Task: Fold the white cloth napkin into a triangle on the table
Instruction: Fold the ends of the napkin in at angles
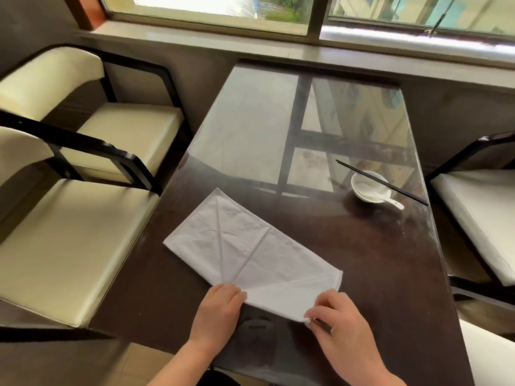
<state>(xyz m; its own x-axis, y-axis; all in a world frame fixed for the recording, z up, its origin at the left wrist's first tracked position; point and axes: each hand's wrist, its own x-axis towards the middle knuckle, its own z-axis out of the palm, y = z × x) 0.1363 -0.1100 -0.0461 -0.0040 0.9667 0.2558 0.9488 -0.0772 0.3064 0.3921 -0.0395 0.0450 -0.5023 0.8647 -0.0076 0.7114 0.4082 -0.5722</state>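
The white cloth napkin (245,246) lies flat on the dark glass-topped table (362,260), folded into a long creased rectangle that runs from the far left to the near right. My left hand (218,307) rests with its fingertips on the napkin's near edge, about the middle of its length. My right hand (338,321) pinches the napkin's nearest corner between thumb and fingers. Diagonal creases cross the cloth.
A white bowl (369,186) with a white spoon (386,197) in it and black chopsticks (381,182) across its rim stands at the table's right. Cream-cushioned chairs (64,246) flank the table on both sides. A window sill (278,48) runs behind.
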